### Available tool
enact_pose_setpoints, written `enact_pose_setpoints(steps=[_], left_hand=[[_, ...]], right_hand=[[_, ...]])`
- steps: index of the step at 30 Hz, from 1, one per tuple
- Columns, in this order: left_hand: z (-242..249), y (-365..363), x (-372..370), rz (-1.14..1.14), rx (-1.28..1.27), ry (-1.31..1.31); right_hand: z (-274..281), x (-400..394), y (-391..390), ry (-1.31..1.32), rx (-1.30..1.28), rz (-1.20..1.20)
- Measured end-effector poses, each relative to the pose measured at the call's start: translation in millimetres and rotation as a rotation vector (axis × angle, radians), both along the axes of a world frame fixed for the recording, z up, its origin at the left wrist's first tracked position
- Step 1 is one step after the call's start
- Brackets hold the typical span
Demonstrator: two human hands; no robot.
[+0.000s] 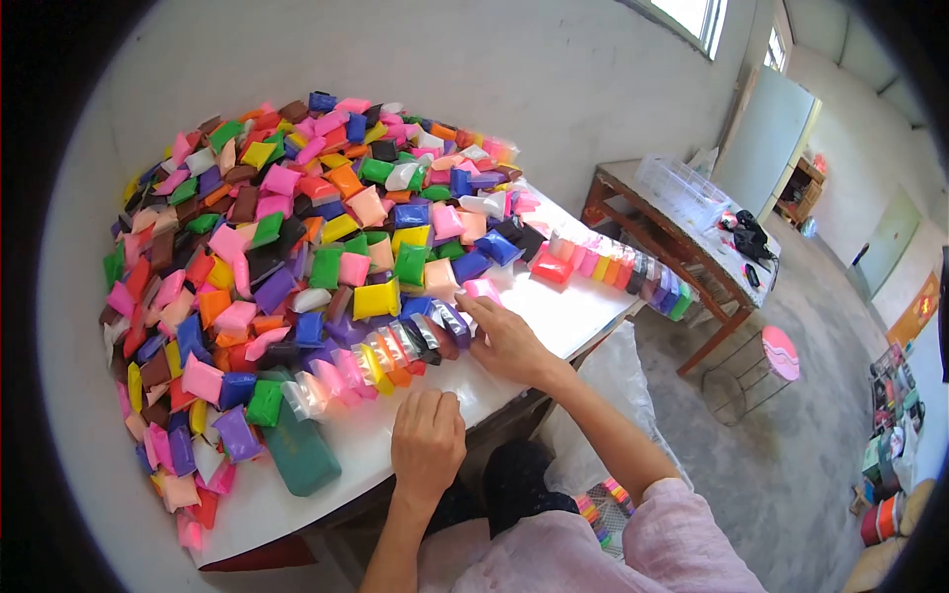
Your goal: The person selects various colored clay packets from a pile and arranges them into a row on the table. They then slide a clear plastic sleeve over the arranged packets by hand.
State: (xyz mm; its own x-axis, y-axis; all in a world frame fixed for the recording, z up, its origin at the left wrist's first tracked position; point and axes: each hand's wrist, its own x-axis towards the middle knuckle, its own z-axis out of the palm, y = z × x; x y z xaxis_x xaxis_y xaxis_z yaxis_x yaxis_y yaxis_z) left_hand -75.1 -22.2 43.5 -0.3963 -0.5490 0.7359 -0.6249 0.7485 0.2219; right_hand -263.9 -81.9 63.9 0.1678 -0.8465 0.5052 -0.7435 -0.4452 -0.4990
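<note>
- A row of packets (381, 358) stands side by side along the near edge of the table (262, 524), left of the right hand (514, 346) and just beyond the left hand (428, 440).
- The right hand's fingers are bent and slightly parted at the row's dark blue end; whether they pinch that packet or only touch it cannot be told.
- The left hand is loosely curled at the near edge, its fingertips hidden beneath the knuckles, so what it may hold cannot be told.
- Clear, shiny wrapping blurs the divisions between packets in the row.
- A green block (304, 460) lies at the row's left end, its far part covered by packets.
- A heap of coloured packets (277, 237) covers the table's far and left parts; its lower layers are hidden.
- A red packet (551, 267) lies toward the right end, near a second row (618, 269).
- Below the near edge, striped bundles (600, 514) are partly hidden by the person's clothing and a plastic bag (613, 381).
</note>
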Motion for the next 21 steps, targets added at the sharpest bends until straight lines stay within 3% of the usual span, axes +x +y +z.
enact_pose_setpoints(steps=[5,8,11,15,19,21], left_hand=[[1.5,1.7,0.5,-0.004,0.031,0.019],[-0.2,-0.2,0.0,0.004,0.008,0.024],[-0.7,-1.5,-1.5,0.008,-0.017,0.028],[-4.0,-3.1,-2.1,0.022,-0.049,0.02],[-5.9,-1.4,-0.4,0.04,-0.067,0.009],[-4.8,-2.3,0.1,0.039,-0.07,0.004]], right_hand=[[9.5,-22.0,-5.8,-0.166,-0.151,0.017],[11.2,-48.3,-35.1,-0.05,-0.226,-0.374],[26.0,-41.5,-52.9,0.187,-0.081,-0.735],[14.0,-36.3,-81.8,0.436,-0.127,-0.707],[6.9,-57.9,-76.2,0.346,-0.237,-0.683],[3.7,-76.3,-51.8,0.184,-0.304,-0.553]])
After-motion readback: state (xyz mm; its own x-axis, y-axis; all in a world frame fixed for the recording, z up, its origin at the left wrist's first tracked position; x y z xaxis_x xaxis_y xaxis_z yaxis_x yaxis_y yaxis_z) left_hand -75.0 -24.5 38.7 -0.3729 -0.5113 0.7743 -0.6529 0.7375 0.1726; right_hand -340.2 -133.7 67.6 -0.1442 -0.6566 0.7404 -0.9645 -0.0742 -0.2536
